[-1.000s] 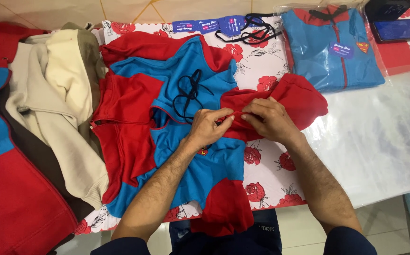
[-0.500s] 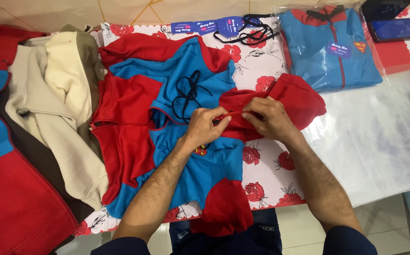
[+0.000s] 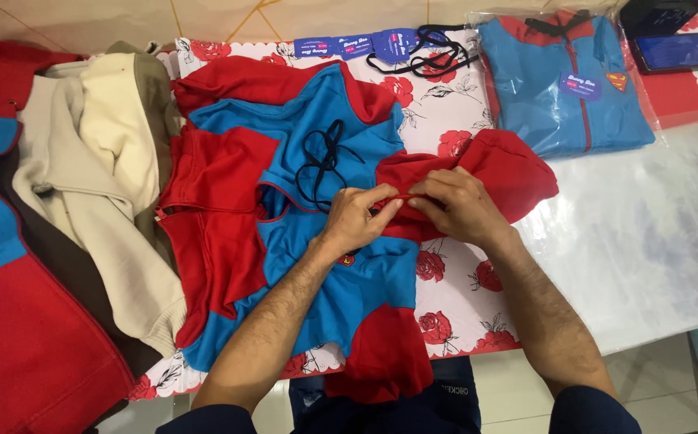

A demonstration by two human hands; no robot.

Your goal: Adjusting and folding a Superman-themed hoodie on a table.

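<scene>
Gripping: both hands pinch one red fold at the middle of the table.
Left hand (image 3: 358, 219): fingers curled shut on the edge of the red hood, knuckles up, thumb tucked under the cloth.
Right hand (image 3: 455, 207): closed on the same edge, fingertips just beside those of the left hand, nearly touching.
Hood (image 3: 500, 173): red, bunched under the right hand, spread out to the right of the jacket body.
Jacket (image 3: 325, 265): blue and red, lying flat and open on the table, its lower hem hanging over the near edge; the hood belongs to it.
Cord (image 3: 322, 165): black, looped loosely on the blue chest, just above the left hand.
Tablecloth (image 3: 445, 120): white with red roses, under the jacket.
Cream garment (image 3: 100, 185): heaped to the left, touching the jacket's red sleeve.
Packed jacket (image 3: 562, 84): blue and red, folded in a clear bag, far right of the table.
Tags (image 3: 357, 44): blue, with black cords, at the far edge.
Phone (image 3: 677, 52): dark, top right corner.
</scene>
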